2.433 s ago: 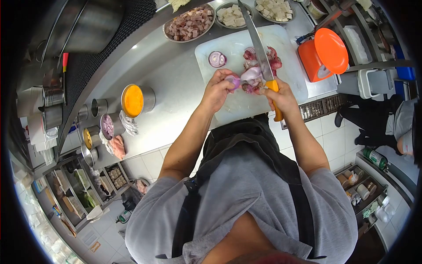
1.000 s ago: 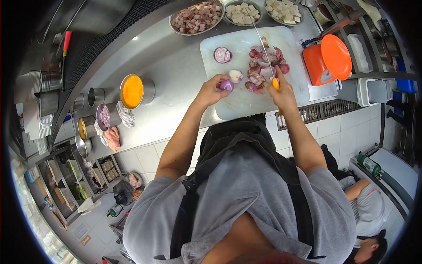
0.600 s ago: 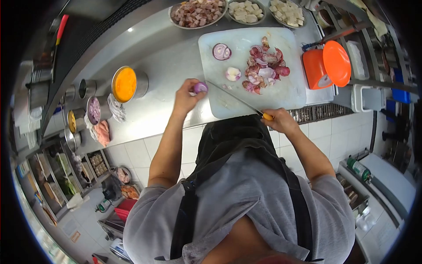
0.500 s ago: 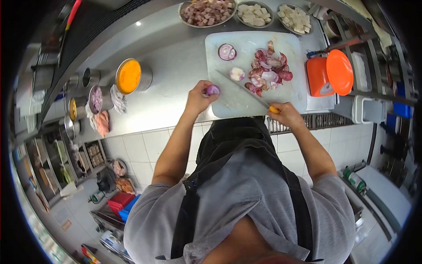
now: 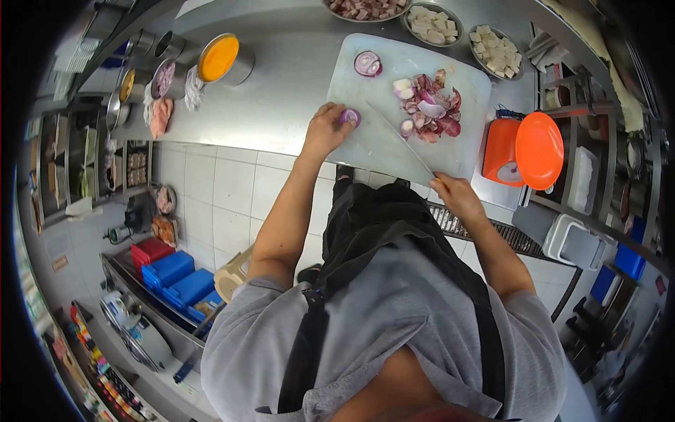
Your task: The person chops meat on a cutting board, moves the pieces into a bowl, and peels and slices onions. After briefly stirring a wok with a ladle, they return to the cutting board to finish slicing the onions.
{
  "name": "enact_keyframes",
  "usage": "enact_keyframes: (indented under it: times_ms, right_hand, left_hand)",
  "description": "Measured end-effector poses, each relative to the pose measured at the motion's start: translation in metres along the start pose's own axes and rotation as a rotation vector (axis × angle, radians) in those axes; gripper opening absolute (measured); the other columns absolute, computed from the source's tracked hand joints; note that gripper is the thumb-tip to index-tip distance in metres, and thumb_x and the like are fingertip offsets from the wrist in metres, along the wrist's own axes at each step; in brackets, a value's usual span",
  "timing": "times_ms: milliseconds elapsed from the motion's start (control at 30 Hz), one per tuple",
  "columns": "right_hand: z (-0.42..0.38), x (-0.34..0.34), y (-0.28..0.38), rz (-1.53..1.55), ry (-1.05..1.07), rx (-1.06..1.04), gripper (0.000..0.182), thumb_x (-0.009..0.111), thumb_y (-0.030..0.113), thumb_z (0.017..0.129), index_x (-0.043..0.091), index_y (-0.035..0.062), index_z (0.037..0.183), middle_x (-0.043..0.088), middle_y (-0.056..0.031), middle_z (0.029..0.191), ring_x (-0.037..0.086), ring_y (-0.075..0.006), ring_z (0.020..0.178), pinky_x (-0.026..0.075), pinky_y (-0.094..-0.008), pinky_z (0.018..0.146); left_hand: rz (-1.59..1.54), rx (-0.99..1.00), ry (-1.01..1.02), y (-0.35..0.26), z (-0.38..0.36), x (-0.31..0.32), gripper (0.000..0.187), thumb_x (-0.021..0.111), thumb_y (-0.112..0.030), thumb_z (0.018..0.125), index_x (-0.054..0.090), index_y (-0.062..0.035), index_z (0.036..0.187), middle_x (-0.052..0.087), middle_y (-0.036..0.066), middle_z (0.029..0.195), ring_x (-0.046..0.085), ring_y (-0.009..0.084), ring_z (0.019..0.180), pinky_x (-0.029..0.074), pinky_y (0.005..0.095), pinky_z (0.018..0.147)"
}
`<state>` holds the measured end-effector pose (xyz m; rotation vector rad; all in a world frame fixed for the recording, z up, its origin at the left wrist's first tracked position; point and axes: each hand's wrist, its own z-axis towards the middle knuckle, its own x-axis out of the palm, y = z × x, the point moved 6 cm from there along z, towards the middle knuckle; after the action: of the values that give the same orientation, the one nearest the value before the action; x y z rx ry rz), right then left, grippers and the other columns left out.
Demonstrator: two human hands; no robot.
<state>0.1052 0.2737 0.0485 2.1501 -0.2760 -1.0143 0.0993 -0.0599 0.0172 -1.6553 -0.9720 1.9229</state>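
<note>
Onions look to be getting trimmed and skinned on a long stainless-steel counter (image 5: 295, 70); I judge the step to be readying one for a cut, which calls for a steady hold, tucked fingertips and the blade brought over. With the white plastic cutting board (image 5: 387, 150) as clock face, an orange scale with a round tray (image 5: 539, 150) stands at four. From five the right hand (image 5: 458, 198), closed around its handle, slants a long-bladed steel knife (image 5: 403, 140) towards ten.

A wide metal bowl (image 5: 369, 20) of pinkish cubes (meat, probably) sits at eleven, cropped; shallow metal bowls of white cubes, one just past twelve (image 5: 455, 40), another at two (image 5: 519, 67). Well out past nine, a steel pot (image 5: 242, 67) holds something bright orange, near a smaller pot (image 5: 181, 77) of chopped purple bits.

Reddish peelings (image 5: 432, 105) lie towards three. At nine, the left hand (image 5: 325, 132), parted only an onion's width, grips a round purple onion (image 5: 351, 117).
</note>
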Motion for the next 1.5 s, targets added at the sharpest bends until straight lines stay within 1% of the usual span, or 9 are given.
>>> enact_keyframes:
  times_ms: [67, 133, 200, 400, 467, 700, 767, 1000, 1500]
  right_hand:
    - [0.000, 0.006, 0.002, -0.008, 0.023, 0.010, 0.039, 0.053, 0.035, 0.100, 0.063, -0.0005, 0.113, 0.065, -0.0252, 0.080, 0.064, -0.0427, 0.079, 0.049, -0.0456, 0.072]
    - [0.003, 0.008, 0.012, 0.002, 0.021, 0.009, 0.043, 0.047, 0.037, 0.102, 0.063, -0.0022, 0.112, 0.059, -0.0141, 0.064, 0.062, -0.0257, 0.060, 0.049, -0.0404, 0.063]
    - [0.009, 0.009, 0.028, 0.050, 0.010, -0.044, 0.044, 0.043, 0.037, 0.103, 0.062, -0.0022, 0.104, 0.057, -0.0120, 0.063, 0.058, -0.0235, 0.052, 0.048, -0.0384, 0.057]
    - [0.037, 0.021, 0.063, 0.121, 0.118, -0.097, 0.043, 0.041, 0.037, 0.104, 0.060, 0.0000, 0.093, 0.055, -0.0088, 0.062, 0.051, -0.0172, 0.043, 0.044, -0.0337, 0.047]
    - [0.038, 0.020, 0.068, 0.108, 0.187, 0.029, 0.042, 0.041, 0.035, 0.104, 0.060, -0.0007, 0.093, 0.057, -0.0158, 0.063, 0.058, -0.0287, 0.054, 0.047, -0.0430, 0.061]
    - [0.087, 0.042, 0.080, 0.105, 0.194, 0.090, 0.042, 0.042, 0.036, 0.103, 0.063, 0.0000, 0.095, 0.058, -0.0158, 0.065, 0.057, -0.0268, 0.051, 0.047, -0.0417, 0.059]
    - [0.124, 0.061, 0.088, 0.016, 0.034, -0.190, 0.043, 0.044, 0.037, 0.103, 0.062, -0.0004, 0.092, 0.057, -0.0150, 0.064, 0.056, -0.0254, 0.049, 0.046, -0.0410, 0.055]
    - [0.116, 0.051, 0.070, 0.347, 0.076, 0.154, 0.042, 0.046, 0.036, 0.102, 0.061, -0.0002, 0.088, 0.057, -0.0137, 0.063, 0.054, -0.0261, 0.046, 0.045, -0.0413, 0.053]
    - [0.113, 0.037, 0.086, -0.041, 0.014, -0.147, 0.038, 0.048, 0.036, 0.101, 0.065, 0.0015, 0.100, 0.066, -0.0244, 0.087, 0.062, -0.0438, 0.085, 0.047, -0.0493, 0.075]
  left_hand:
    - [0.011, -0.066, -0.112, 0.002, -0.005, -0.009, 0.045, 0.077, -0.019, 0.080, 0.065, -0.0027, 0.119, 0.064, 0.019, 0.120, 0.069, 0.0288, 0.091, 0.055, 0.0370, 0.083]
    - [-0.044, -0.112, -0.091, -0.006, -0.011, -0.016, 0.041, 0.075, -0.018, 0.079, 0.064, -0.0033, 0.116, 0.065, 0.018, 0.116, 0.068, 0.0299, 0.092, 0.055, 0.0382, 0.083]
    - [-0.104, -0.145, -0.058, -0.009, -0.013, -0.015, 0.037, 0.074, -0.016, 0.079, 0.064, -0.0038, 0.112, 0.065, 0.018, 0.112, 0.067, 0.0310, 0.094, 0.054, 0.0394, 0.083]
    - [0.007, 0.109, -0.123, -0.023, -0.013, -0.017, 0.029, 0.071, -0.009, 0.076, 0.060, -0.0044, 0.103, 0.064, 0.017, 0.099, 0.064, 0.0364, 0.091, 0.053, 0.0428, 0.081]
    - [0.008, 0.086, -0.104, -0.021, -0.012, -0.017, 0.028, 0.071, -0.008, 0.076, 0.060, -0.0045, 0.102, 0.064, 0.016, 0.099, 0.064, 0.0368, 0.090, 0.053, 0.0434, 0.080]
    - [-0.079, 0.044, -0.054, -0.011, -0.008, -0.016, 0.028, 0.072, -0.008, 0.078, 0.061, -0.0035, 0.104, 0.066, 0.014, 0.100, 0.067, 0.0292, 0.074, 0.055, 0.0384, 0.068]
    - [-0.086, 0.096, -0.076, -0.010, -0.009, -0.015, 0.028, 0.073, -0.007, 0.078, 0.062, -0.0037, 0.103, 0.066, 0.014, 0.100, 0.066, 0.0287, 0.069, 0.055, 0.0384, 0.064]
    - [0.083, 0.209, -0.129, -0.032, 0.010, -0.003, 0.028, 0.074, -0.009, 0.077, 0.063, -0.0027, 0.102, 0.065, 0.015, 0.097, 0.065, 0.0335, 0.084, 0.054, 0.0415, 0.076]
    - [-0.059, 0.045, -0.018, -0.017, 0.014, -0.002, 0.018, 0.068, -0.001, 0.076, 0.063, 0.0001, 0.093, 0.066, 0.019, 0.093, 0.064, 0.0382, 0.089, 0.054, 0.0448, 0.078]
